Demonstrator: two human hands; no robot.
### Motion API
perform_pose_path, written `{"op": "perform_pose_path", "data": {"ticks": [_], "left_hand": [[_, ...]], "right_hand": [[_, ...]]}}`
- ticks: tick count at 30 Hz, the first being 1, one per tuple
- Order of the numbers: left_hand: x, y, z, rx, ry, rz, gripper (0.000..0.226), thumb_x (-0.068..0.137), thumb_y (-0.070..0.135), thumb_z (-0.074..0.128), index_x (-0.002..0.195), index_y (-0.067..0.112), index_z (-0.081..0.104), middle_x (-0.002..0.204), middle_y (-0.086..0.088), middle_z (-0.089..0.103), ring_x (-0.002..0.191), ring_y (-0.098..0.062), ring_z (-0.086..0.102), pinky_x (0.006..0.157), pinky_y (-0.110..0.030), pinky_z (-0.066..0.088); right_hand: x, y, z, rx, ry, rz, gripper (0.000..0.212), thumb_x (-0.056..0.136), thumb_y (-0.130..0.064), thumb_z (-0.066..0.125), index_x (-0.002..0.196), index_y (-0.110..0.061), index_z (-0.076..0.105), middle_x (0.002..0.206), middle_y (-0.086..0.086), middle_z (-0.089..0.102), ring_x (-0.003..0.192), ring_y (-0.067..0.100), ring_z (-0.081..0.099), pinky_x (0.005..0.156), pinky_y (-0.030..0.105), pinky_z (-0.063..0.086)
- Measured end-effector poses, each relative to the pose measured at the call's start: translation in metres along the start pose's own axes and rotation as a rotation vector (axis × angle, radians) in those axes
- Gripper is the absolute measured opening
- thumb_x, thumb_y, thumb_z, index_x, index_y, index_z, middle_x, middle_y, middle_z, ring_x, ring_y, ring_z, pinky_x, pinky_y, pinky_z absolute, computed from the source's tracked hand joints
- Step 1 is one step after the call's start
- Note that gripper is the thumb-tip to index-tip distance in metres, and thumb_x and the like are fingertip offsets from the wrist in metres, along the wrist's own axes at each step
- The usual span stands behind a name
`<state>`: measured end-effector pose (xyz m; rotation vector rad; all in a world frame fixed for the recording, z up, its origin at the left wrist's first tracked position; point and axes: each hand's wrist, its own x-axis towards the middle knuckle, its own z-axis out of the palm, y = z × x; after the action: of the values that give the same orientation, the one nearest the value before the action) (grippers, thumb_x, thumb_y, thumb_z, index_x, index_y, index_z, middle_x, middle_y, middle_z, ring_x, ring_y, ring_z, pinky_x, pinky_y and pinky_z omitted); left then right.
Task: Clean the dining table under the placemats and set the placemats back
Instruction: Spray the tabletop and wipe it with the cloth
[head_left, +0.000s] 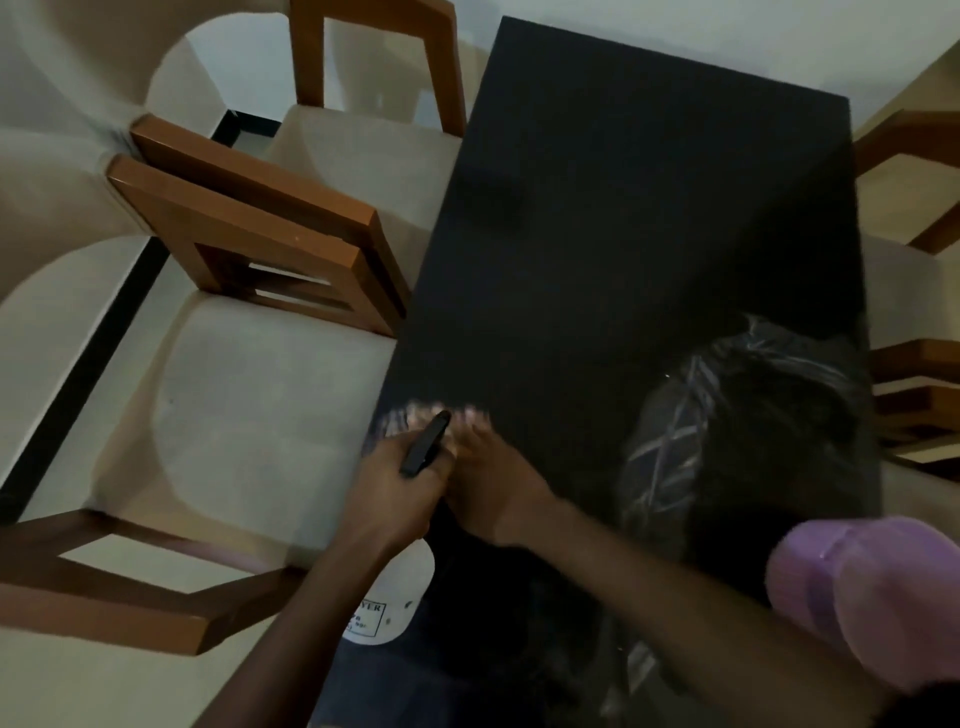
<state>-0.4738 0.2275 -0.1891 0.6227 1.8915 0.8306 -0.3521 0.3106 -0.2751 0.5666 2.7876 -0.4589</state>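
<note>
Black and matte, the table (649, 208) runs from the near edge away to the far right, with wooden chairs with cream seats (249, 415) drawn up along its left side. Both hands work at the table's near left edge. The left hand (400, 488) holds a white spray bottle (392, 597), its fingers clamped round the black trigger head (423, 447), which points away over the tabletop. The bottle's body hangs just off the table's edge, below the wrist. The right hand (493, 483) lies just beside the left, touching it, and its fingers (475, 421) reach forward onto a pale blurred patch (400, 418) on the table. Motion blur hides whether they grip it or lie flat. On the near right of the table sits a dark crumpled bundle with pale crossing lines (727, 441); whether it is the placemats cannot be told. A purple sleeve (872, 597) fills the near right corner.
</note>
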Motion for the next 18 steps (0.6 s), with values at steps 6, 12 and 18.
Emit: {"op": "perform_pose_path", "data": {"ticks": [6,12,18], "left_hand": [[-0.030,0.016,0.049,0.054,-0.100,0.041,0.033,0.102,0.030,0.063,0.070,0.021,0.065,0.052,0.001,0.061,0.044,-0.013,0.057,0.048,-0.031,0.044],[-0.060,0.026,0.086,0.077,-0.214,0.046,0.039,0.101,0.035,0.062,0.080,0.002,0.061,0.064,-0.008,0.057,0.053,-0.024,0.054,0.057,-0.038,0.046],[-0.082,0.023,0.102,0.179,-0.242,0.154,0.033,0.101,0.034,0.061,0.085,0.005,0.066,0.074,-0.020,0.070,0.052,-0.021,0.059,0.055,-0.038,0.050]], "right_hand": [[-0.128,0.030,0.034,0.072,0.099,-0.037,0.058,0.106,-0.029,0.045,0.161,-0.025,0.029,0.173,0.005,0.017,0.160,0.031,0.016,0.127,0.054,0.022],[-0.101,0.156,-0.019,0.249,0.133,0.687,0.069,0.105,-0.027,0.040,0.167,-0.030,0.009,0.176,0.000,-0.004,0.161,0.032,0.003,0.128,0.055,0.014],[-0.115,0.138,0.001,0.250,0.162,0.725,0.080,0.101,-0.021,0.049,0.167,-0.030,0.006,0.175,0.001,-0.004,0.161,0.032,0.002,0.129,0.054,0.010]]}}
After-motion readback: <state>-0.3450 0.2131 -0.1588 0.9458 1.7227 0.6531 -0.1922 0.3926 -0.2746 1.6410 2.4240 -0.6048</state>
